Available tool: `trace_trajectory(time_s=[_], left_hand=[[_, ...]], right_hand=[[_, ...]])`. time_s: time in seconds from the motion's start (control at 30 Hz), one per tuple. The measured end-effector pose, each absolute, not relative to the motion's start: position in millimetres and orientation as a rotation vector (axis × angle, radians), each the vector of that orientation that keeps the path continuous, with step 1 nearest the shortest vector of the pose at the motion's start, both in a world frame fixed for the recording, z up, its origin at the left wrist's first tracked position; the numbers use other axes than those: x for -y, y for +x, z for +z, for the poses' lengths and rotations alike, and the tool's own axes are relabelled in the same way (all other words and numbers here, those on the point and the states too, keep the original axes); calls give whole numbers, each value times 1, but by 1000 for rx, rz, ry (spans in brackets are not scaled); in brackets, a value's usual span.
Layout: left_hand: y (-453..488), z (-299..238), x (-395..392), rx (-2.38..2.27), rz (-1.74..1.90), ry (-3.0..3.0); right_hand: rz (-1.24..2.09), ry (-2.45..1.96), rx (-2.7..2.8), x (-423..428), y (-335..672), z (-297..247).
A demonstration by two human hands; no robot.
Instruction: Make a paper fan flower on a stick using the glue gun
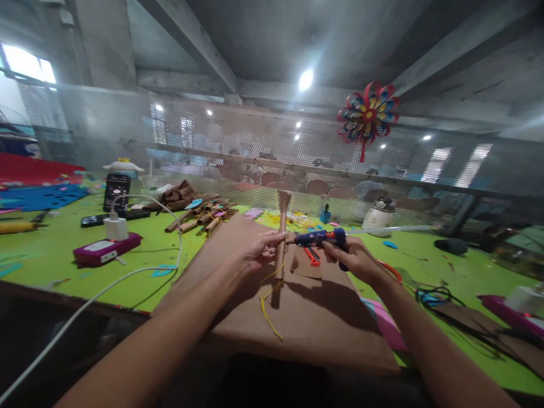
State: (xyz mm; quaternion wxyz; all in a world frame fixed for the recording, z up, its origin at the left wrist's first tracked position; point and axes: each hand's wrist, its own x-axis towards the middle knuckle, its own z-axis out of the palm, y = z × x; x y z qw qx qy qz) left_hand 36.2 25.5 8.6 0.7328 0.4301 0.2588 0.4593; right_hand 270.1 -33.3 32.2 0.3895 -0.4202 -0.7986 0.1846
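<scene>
A rolled brown paper tube [281, 258] with a fringed, flared top stands upright, held by my left hand [264, 249]. Yellow string [264, 311] trails from its lower part onto the brown paper sheet [314, 331]. My right hand [352, 255] is wrapped round a dark blue hot glue gun [317, 237], and a clear glue stick [391, 229] pokes out of its back. The gun's nozzle points left, close to the tube; I cannot tell whether it touches. Just below the gun lie an orange utility knife [312, 258] and a small piece of brown paper [308, 268].
Several rolled paper tubes [208, 215] are piled at the back left. A purple power strip [106, 249] with a white cable [140, 269] sits left, near a propped phone [116, 192]. Behind stand a white bottle [378, 216] and a perforated metal screen [255, 153]. Black cords [459, 326] lie right.
</scene>
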Motion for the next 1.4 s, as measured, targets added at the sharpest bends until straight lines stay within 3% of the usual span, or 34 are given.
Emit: trace_trajectory(time_s=[1.4], left_hand=[[34, 14, -21, -511, 1013, 911]], right_hand=[[494, -1051, 1902, 28, 280, 26]])
